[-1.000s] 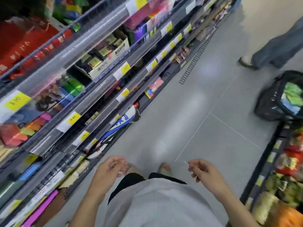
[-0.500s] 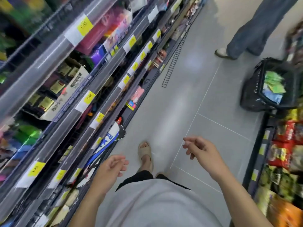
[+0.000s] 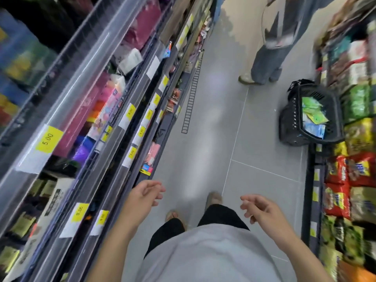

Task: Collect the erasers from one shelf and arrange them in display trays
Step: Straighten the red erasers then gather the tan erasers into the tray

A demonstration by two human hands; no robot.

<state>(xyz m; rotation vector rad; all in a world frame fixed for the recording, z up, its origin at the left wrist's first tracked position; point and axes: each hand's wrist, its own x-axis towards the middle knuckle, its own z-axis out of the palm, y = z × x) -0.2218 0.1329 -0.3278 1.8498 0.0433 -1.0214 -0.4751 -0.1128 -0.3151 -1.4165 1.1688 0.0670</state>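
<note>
On the far left, tiered shelves (image 3: 81, 110) run away up the aisle, their clear front rails carrying yellow price tags (image 3: 48, 139). Pink and purple packs (image 3: 85, 123) sit behind the upper rail, and a white carton of greenish packets (image 3: 40, 202) stands lower down. The goods are blurred; no erasers or display trays can be made out among them, so where they lie cannot be told.

The left hand (image 3: 142, 197) hangs in the air just beside the lower shelf edge, its grip narrow, fingers loosely curled and holding nothing. Below it, the grey floor (image 3: 203, 119) shows two sandalled feet (image 3: 213, 197) and a grey shirt over black shorts.

The right hand (image 3: 262, 210) hovers well apart from the left, its grip likewise loose and holding nothing.

Further right, a black shopping basket (image 3: 289, 127) with green and blue packets rests on the floor beside a snack rack (image 3: 350, 180). Another person's jeans-clad legs (image 3: 266, 64) stand up the aisle.
</note>
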